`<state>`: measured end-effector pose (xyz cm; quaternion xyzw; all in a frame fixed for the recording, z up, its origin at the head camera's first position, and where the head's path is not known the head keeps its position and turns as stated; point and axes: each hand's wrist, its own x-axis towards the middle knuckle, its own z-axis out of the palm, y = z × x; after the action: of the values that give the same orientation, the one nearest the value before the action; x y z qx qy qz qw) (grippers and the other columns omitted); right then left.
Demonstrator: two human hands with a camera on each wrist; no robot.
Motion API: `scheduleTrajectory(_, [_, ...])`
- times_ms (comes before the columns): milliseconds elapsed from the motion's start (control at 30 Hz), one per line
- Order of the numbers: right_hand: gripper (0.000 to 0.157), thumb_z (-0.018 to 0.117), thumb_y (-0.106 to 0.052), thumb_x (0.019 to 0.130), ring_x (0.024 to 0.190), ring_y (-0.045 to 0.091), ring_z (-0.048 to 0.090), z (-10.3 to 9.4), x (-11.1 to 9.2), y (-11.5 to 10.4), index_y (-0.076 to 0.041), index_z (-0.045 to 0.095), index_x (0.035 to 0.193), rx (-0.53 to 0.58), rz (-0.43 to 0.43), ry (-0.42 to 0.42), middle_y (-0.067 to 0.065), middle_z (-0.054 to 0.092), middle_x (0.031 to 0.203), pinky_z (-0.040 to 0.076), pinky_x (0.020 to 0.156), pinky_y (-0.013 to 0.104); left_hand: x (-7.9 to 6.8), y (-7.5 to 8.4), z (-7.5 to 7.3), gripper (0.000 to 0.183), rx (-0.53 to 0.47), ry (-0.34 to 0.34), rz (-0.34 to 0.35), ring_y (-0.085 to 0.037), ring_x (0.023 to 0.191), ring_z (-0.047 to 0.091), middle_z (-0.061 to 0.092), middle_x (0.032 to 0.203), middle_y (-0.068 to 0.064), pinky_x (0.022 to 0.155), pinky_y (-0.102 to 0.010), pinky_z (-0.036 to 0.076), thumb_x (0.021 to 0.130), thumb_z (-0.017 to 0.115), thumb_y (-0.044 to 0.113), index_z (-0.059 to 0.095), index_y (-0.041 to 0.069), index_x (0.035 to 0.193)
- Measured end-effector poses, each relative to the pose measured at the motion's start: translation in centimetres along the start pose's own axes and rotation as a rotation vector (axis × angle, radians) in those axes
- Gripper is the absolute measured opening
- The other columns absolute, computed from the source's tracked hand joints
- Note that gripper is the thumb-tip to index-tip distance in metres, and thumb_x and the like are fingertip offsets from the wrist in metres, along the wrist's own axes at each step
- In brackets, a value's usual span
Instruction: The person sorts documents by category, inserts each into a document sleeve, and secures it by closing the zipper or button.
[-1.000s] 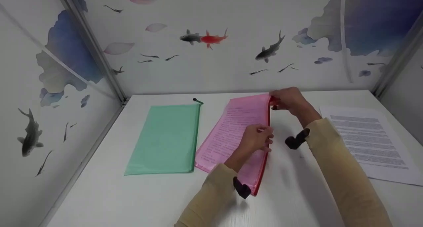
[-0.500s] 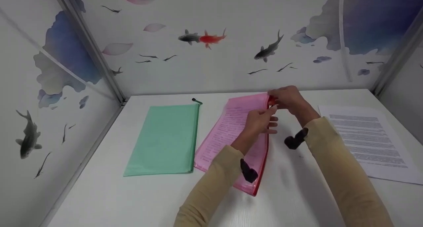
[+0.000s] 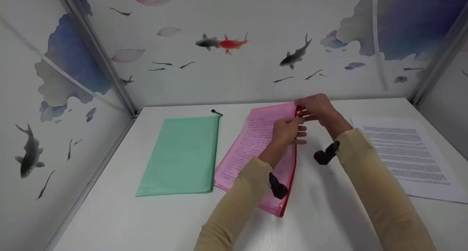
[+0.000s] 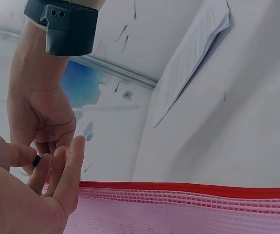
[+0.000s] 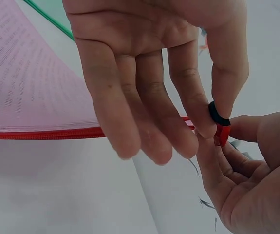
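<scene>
A pink mesh zipper folder (image 3: 256, 134) with printed sheets showing through stands tilted on the table, its red zipper edge (image 4: 188, 186) to the right. My right hand (image 3: 317, 106) holds its far top corner, with red zipper end (image 5: 222, 135) between thumb and finger in the right wrist view. Just below, my left hand (image 3: 286, 132) pinches the small black tip (image 5: 218, 114) of the zipper pull between thumb and index finger. The left hand's other fingers extend loosely past the zipper edge. Both hands nearly meet at that corner.
A green zipper folder (image 3: 179, 156) lies flat to the left, its black-tipped pull (image 3: 216, 112) at the far corner. White printed sheets (image 3: 406, 156) lie at the right. Fish-patterned wall panels (image 3: 234, 75) enclose the table (image 3: 109, 214) at the back and sides.
My left hand has moved up along the zipper edge from mid-folder to the far top corner, and now pinches the zipper pull's tip. My right hand has stayed at that corner.
</scene>
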<state>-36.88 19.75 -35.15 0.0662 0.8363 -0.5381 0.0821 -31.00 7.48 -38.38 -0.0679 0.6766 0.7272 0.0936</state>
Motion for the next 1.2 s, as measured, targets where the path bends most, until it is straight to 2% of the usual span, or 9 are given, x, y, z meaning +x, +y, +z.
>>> scheduleTrajectory(167, [0.043, 0.053, -0.034, 0.103, 0.103, 0.021, 0.066, 0.1, 0.2, -0.1, 0.001, 0.06, 0.128, -0.001, 0.004, 0.006, 0.015, 0.063, 0.12, 0.057, 0.097, 0.039, 0.0, -0.2, -0.1, 0.021, -0.028, 0.011, 0.004, -0.019, 0.073, 0.068, 0.069, 0.083, -0.009, 0.068, -0.035, 0.063, 0.1, 0.055, 0.023, 0.068, 0.009, 0.093])
scheduleTrajectory(433, [0.043, 0.055, -0.03, 0.102, 0.094, 0.016, 0.07, 0.1, 0.3, -0.3, 0.003, 0.06, 0.128, 0.015, -0.013, 0.024, 0.016, 0.064, 0.118, 0.061, 0.083, 0.03, 0.2, -0.8, -0.4, 0.021, -0.04, 0.011, 0.024, -0.016, 0.071, 0.066, 0.067, 0.08, -0.006, 0.067, -0.033, 0.063, 0.101, 0.053, 0.023, 0.066, 0.01, 0.091])
scheduleTrajectory(700, [0.043, 0.054, -0.028, 0.103, 0.097, 0.017, 0.07, 0.1, 0.4, -0.2, 0.003, 0.059, 0.131, 0.028, 0.002, 0.053, 0.016, 0.065, 0.12, 0.061, 0.085, 0.03, 0.0, -1.7, -0.3, 0.021, -0.04, 0.025, 0.019, -0.017, 0.072, 0.067, 0.066, 0.08, -0.007, 0.067, -0.033, 0.063, 0.102, 0.053, 0.021, 0.065, 0.009, 0.09])
scheduleTrajectory(800, [0.042, 0.055, -0.027, 0.103, 0.093, 0.015, 0.07, 0.1, 0.5, 0.0, 0.003, 0.059, 0.131, 0.038, -0.003, 0.068, 0.014, 0.066, 0.115, 0.061, 0.082, 0.029, -0.1, -2.1, -0.3, 0.021, -0.041, 0.023, 0.01, -0.016, 0.071, 0.067, 0.066, 0.079, -0.007, 0.067, -0.034, 0.063, 0.102, 0.054, 0.021, 0.065, 0.008, 0.09])
scheduleTrajectory(1000, [0.04, 0.056, -0.024, 0.102, 0.076, 0.006, 0.069, 0.0, 0.6, 0.1, 0.007, 0.06, 0.127, 0.072, -0.035, 0.081, 0.002, 0.069, 0.09, 0.062, 0.074, 0.026, -0.2, -2.4, -0.4, 0.02, -0.056, 0.027, 0.009, -0.017, 0.07, 0.067, 0.066, 0.078, -0.007, 0.065, -0.034, 0.063, 0.102, 0.053, 0.021, 0.064, 0.009, 0.091])
scheduleTrajectory(1200, [0.042, 0.057, -0.023, 0.102, 0.075, 0.006, 0.069, 0.0, 0.7, 0.1, 0.009, 0.058, 0.129, 0.099, -0.046, 0.071, 0.0, 0.069, 0.086, 0.062, 0.073, 0.026, -0.4, -2.6, -0.7, 0.02, -0.035, 0.014, 0.013, -0.017, 0.073, 0.068, 0.067, 0.08, -0.006, 0.065, -0.034, 0.063, 0.103, 0.054, 0.023, 0.065, 0.01, 0.092])
